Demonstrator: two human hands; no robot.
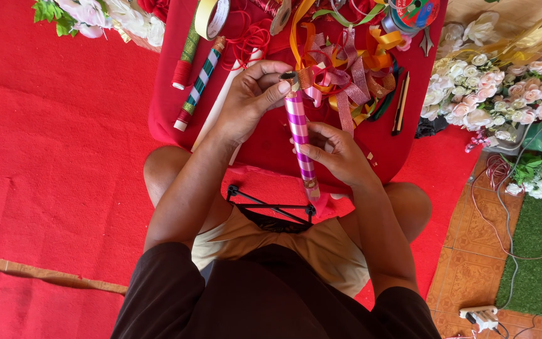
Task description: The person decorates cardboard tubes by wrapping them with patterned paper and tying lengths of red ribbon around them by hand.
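Pinching the stick's (300,135) top, left fingers (265,94) press ribbon (340,78) down; right hand (337,154) grips midway — keep it steady, I'd say.

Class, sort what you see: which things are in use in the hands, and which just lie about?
In use: pink striped stick, held by left hand and right hand; ribbon bow at its top.
Lying about: green striped stick, tape roll, pen, white flowers.
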